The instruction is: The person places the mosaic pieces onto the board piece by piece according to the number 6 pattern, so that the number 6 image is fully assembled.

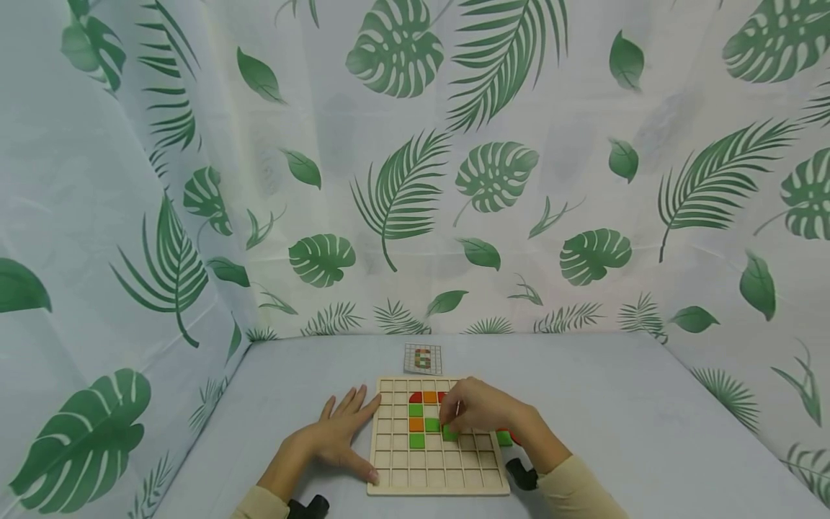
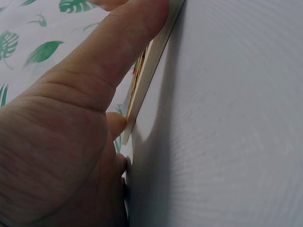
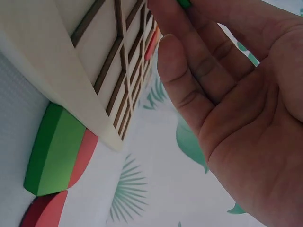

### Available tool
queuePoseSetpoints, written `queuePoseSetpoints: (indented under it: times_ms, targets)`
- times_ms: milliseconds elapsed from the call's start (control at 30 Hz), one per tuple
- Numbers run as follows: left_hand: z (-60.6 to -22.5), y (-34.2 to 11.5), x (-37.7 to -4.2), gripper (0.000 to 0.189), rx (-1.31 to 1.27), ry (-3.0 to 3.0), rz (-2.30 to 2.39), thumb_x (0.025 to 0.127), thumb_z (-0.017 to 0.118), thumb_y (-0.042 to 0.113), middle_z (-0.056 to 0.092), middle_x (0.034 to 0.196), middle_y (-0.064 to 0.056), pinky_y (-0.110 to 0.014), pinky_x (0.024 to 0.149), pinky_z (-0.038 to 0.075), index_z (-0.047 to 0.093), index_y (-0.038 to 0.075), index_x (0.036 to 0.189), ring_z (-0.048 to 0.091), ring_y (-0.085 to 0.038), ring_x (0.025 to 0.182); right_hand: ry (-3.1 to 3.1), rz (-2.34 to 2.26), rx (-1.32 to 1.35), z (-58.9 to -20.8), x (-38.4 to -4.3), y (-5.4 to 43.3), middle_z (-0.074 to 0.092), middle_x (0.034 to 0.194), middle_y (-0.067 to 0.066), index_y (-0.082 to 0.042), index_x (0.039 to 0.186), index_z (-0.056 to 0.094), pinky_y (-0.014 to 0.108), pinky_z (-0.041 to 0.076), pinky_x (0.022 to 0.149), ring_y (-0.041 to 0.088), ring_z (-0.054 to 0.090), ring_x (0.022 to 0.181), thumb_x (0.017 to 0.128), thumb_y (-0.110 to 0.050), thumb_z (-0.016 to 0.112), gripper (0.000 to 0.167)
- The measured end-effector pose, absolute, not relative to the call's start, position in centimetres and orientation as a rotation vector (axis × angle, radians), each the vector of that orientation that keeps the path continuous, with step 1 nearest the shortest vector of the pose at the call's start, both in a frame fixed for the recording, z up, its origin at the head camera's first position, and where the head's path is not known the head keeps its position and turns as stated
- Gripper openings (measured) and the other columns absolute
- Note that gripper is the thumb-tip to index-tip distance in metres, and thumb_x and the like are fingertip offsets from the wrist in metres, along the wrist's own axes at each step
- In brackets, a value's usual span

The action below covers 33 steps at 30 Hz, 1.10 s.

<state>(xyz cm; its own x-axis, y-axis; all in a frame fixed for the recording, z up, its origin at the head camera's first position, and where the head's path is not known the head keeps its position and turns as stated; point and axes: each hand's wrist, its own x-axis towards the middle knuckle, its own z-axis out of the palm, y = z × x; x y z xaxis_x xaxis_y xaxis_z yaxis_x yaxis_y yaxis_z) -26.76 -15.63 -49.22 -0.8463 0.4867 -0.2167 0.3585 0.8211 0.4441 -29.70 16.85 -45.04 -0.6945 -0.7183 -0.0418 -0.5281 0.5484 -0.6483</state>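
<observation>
A light wooden grid board (image 1: pixel 395 479) lies on the table between the two hands. My left hand (image 1: pixel 333 436) spreads its fingers along the board's left side, thumb on the near corner and a fingertip at the upper edge. Over the middle of the grid, my right hand (image 1: pixel 480 407) pinches a green square block (image 1: pixel 450 435); a sliver of it shows between the fingers in the right wrist view. Left of that hand, green, orange and red blocks sit in cells, among them an orange block (image 1: pixel 416 424) and a rounded red block (image 1: pixel 416 398). The right hand hides some cells.
A small pattern card (image 1: pixel 415 364) with a coloured grid lies beyond the board. Loose pieces rest beside the board's right edge, including a green block (image 3: pixel 57 151) and a red piece (image 3: pixel 45 210). Leaf-printed cloth (image 1: pixel 415 288) closes off the back and sides.
</observation>
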Motion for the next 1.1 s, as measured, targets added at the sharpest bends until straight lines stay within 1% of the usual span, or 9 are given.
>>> queuePoseSetpoints:
  times_ms: [167, 433, 567, 700, 933, 1100]
  targets:
    - [-48.95, -15.49, -26.64, 0.136, 0.639, 2.688, 0.555, 0.063, 0.087, 0.074, 0.003, 0.176, -0.017, -0.068, 0.127, -0.004, 0.018, 0.022, 0.168, 0.0, -0.04, 0.163, 2.494, -0.882, -1.025, -45.45, -29.83, 16.75, 0.075, 0.084, -0.009, -0.017, 0.084, 0.081, 0.022, 0.058, 0.068, 0.002, 0.066, 0.072, 0.083, 0.005, 0.082, 0.021]
    - [-49.19, -15.58, -26.85, 0.137, 0.627, 2.681, 0.558, 0.062, 0.085, 0.078, 0.003, 0.176, -0.016, -0.067, 0.127, -0.005, 0.018, 0.024, 0.168, 0.0, -0.039, 0.163, 2.461, -0.912, -1.023, -45.67, -29.73, 16.71, 0.074, 0.078, -0.008, -0.015, 0.081, 0.079, 0.021, 0.057, 0.066, 0.001, 0.061, 0.067, 0.083, 0.003, 0.083, 0.018]
    - [-49.41, -15.64, -26.91, 0.137, 0.634, 2.678, 0.561, 0.062, 0.085, 0.079, 0.003, 0.176, -0.016, -0.067, 0.127, -0.005, 0.018, 0.024, 0.168, -0.001, -0.039, 0.163, 2.452, -0.906, -1.02, -45.65, -29.54, 16.72, 0.073, 0.077, -0.009, -0.015, 0.081, 0.079, 0.021, 0.057, 0.067, 0.0, 0.06, 0.067, 0.083, 0.001, 0.084, 0.017]
    - [-49.49, -15.66, -26.92, 0.138, 0.635, 2.679, 0.57, 0.061, 0.084, 0.079, 0.003, 0.176, -0.016, -0.067, 0.127, -0.005, 0.018, 0.024, 0.168, -0.001, -0.039, 0.163, 2.456, -0.896, -1.01, -45.7, -29.41, 16.67, 0.074, 0.078, -0.007, -0.015, 0.081, 0.079, 0.02, 0.057, 0.068, 0.001, 0.06, 0.067, 0.083, 0.0, 0.085, 0.016]
    - [-49.46, -15.63, -26.92, 0.138, 0.63, 2.683, 0.564, 0.06, 0.084, 0.08, 0.003, 0.176, -0.016, -0.067, 0.127, -0.005, 0.018, 0.024, 0.168, -0.001, -0.039, 0.163, 2.421, -0.905, -0.991, -45.57, -29.11, 16.58, 0.075, 0.082, -0.001, -0.011, 0.084, 0.079, 0.02, 0.056, 0.065, 0.002, 0.06, 0.068, 0.079, 0.003, 0.087, 0.017]
    - [-49.48, -15.62, -26.92, 0.138, 0.632, 2.687, 0.567, 0.06, 0.084, 0.08, 0.004, 0.176, -0.017, -0.068, 0.127, -0.004, 0.019, 0.024, 0.168, 0.0, -0.039, 0.163, 2.432, -0.87, -0.973, -45.49, -28.99, 16.55, 0.074, 0.082, -0.003, -0.013, 0.084, 0.078, 0.02, 0.056, 0.067, 0.003, 0.061, 0.07, 0.077, 0.004, 0.088, 0.02]
